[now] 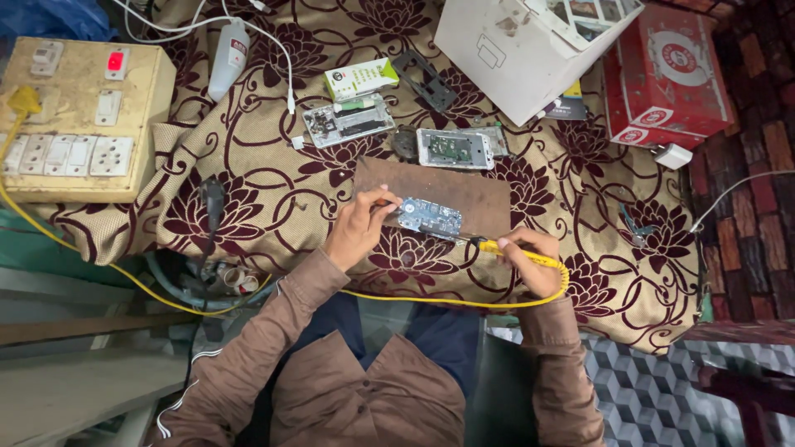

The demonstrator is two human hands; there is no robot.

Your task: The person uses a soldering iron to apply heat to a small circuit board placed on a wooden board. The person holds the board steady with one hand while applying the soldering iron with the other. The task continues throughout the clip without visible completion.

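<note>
Two hands flank the board (429,218), which lies on the wood block (464,186) with its long axis left to right: my left hand (358,228) pinches its left end, my right hand (530,261) grips the yellow iron (497,247), tip at its near right corner.

Circuit board and yellow soldering iron on a brown wooden board.

The circuit board (428,218) is small, bluish-grey and oblong, studded with tiny metal parts; it lies flat and slightly slanted near the front edge of the wooden board (464,192), left of its middle. The soldering iron (515,252) has a yellow handle and a dark thin tip; it lies almost level, tip pointing left and meeting the circuit board's right end at the wooden board's front edge. Its yellow cord (464,303) loops down from the handle's rear and runs left below the wooden board.
</note>
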